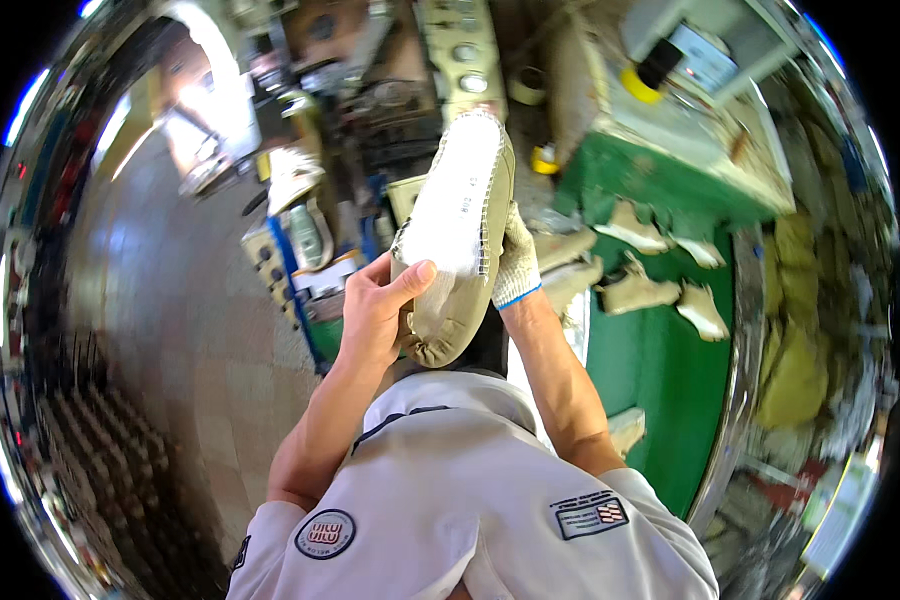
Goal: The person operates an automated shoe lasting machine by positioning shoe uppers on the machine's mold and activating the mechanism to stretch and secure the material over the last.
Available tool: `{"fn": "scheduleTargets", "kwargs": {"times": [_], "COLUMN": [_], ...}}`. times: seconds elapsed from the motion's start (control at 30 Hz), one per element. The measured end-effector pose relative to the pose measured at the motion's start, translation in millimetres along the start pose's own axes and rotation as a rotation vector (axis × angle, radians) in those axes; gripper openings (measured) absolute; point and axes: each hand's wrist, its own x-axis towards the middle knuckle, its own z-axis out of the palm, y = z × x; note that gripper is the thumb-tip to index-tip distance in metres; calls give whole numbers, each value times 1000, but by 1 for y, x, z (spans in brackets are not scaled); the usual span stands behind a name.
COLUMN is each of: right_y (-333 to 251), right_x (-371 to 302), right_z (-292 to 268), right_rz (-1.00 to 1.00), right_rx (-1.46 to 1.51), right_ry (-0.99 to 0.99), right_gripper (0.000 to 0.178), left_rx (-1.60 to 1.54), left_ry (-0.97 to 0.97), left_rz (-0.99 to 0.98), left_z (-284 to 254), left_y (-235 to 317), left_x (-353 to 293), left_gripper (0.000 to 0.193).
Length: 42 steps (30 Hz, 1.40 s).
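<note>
Bottom up in front of my chest is a beige shoe upper (pixel 457 318), with a white insole board stitched around its edge. My left hand (pixel 378 305) is bare and grips the upper's left side near the end closest to me, its thumb lying over the edge of the white bottom. On the opposite side, my right hand (pixel 517 262) wears a knitted glove with a blue cuff and is closed against the upper. Most of its fingers are hidden behind the upper.
To the right, a green bench (pixel 660 390) carries several beige shoe uppers (pixel 637 287). A machine with round knobs (pixel 467 60) stands ahead. Left of the held upper, shoe pieces (pixel 310 235) rest on a blue-framed stand. Dark racks (pixel 120 470) line the lower left beside the tiled floor.
</note>
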Motion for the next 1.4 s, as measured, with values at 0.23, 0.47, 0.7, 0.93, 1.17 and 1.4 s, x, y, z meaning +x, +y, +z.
{"fn": "scheduleTargets", "kwargs": {"times": [0.23, 0.47, 0.7, 0.93, 1.17, 1.4], "right_y": [-92, -121, -132, -141, -146, -150], "right_x": [-104, -194, -233, -251, -270, -272], "right_z": [-122, -211, -265, -294, -304, -306], "right_rz": [-419, -723, -814, -890, -960, -978], "right_rx": [282, 464, 413, 482, 512, 571], "right_ry": [188, 197, 158, 167, 445, 493], "right_gripper": [35, 38, 43, 43, 37, 38], "left_rx": [-220, -188, 40, 60, -137, 84], "left_ry": [-479, -625, -648, -693, -726, -697], "left_rz": [-548, -744, -791, -808, -960, -839], "left_z": [92, 151, 179, 209, 224, 218], "left_y": [-97, -179, -235, -266, -279, -304], "left_x": [33, 24, 35, 35, 28, 29], "left_gripper": [86, 77, 63, 79, 88, 65]}}
